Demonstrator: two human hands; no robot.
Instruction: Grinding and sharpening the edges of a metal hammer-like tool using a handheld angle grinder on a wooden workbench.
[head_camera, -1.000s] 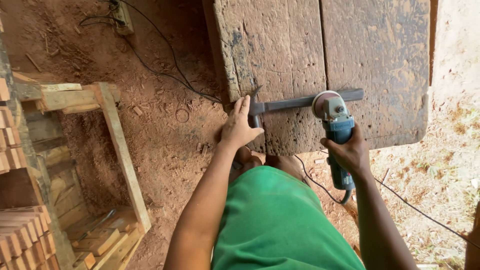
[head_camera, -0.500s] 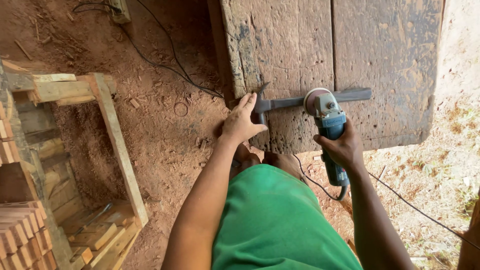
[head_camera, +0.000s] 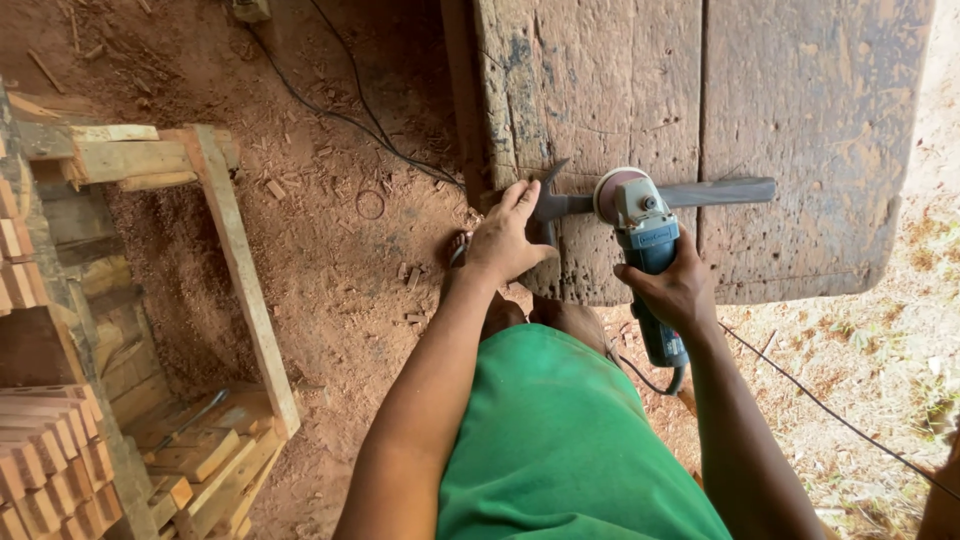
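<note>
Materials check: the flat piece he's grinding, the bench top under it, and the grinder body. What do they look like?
Flat bar: looks like dark grey metal, dull and unpolished, thin with a pointed end under the left hand.
Bench top: weathered wood planks, grey-brown, stained, cracked, unfinished.
Angle grinder in the right hand: blue body, probably plastic; grey head looks like cast metal.

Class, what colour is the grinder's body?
Blue, with a grey head; the grinder shows best in the head view.
</note>
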